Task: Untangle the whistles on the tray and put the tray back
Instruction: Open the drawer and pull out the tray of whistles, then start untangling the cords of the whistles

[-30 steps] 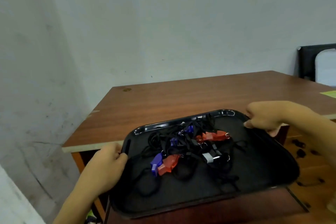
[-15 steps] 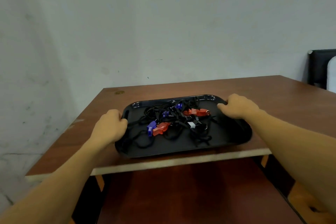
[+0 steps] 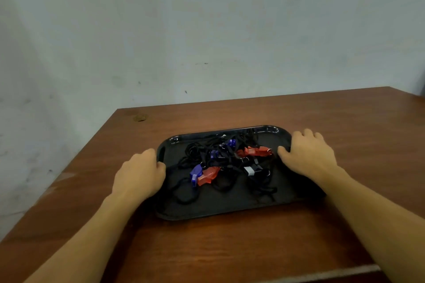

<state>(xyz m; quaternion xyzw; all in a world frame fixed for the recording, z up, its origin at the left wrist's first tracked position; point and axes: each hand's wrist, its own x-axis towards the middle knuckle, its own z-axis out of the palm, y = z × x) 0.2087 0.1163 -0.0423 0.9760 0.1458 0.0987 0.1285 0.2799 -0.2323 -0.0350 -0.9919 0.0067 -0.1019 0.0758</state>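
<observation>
A black tray (image 3: 218, 205) lies flat on the brown wooden table (image 3: 230, 248). On it sits a tangle of black lanyards (image 3: 197, 151) with several whistles: a blue whistle (image 3: 195, 173) beside a red whistle (image 3: 209, 174) near the middle, another red whistle (image 3: 255, 151) toward the right, two more blue ones farther back, and a black whistle with a white band (image 3: 251, 169). My left hand (image 3: 140, 172) grips the tray's left rim with curled fingers. My right hand (image 3: 308, 156) holds the right rim, thumb inside the tray.
A grey-white wall stands right behind the table. A small worn spot (image 3: 139, 118) marks the table's back left corner. The table's left edge runs diagonally at the left, and its front edge shows at the bottom right.
The tray went from being carried in front of the table to lying on the tabletop, then further in from the front edge. Both hands stayed on its rims.
</observation>
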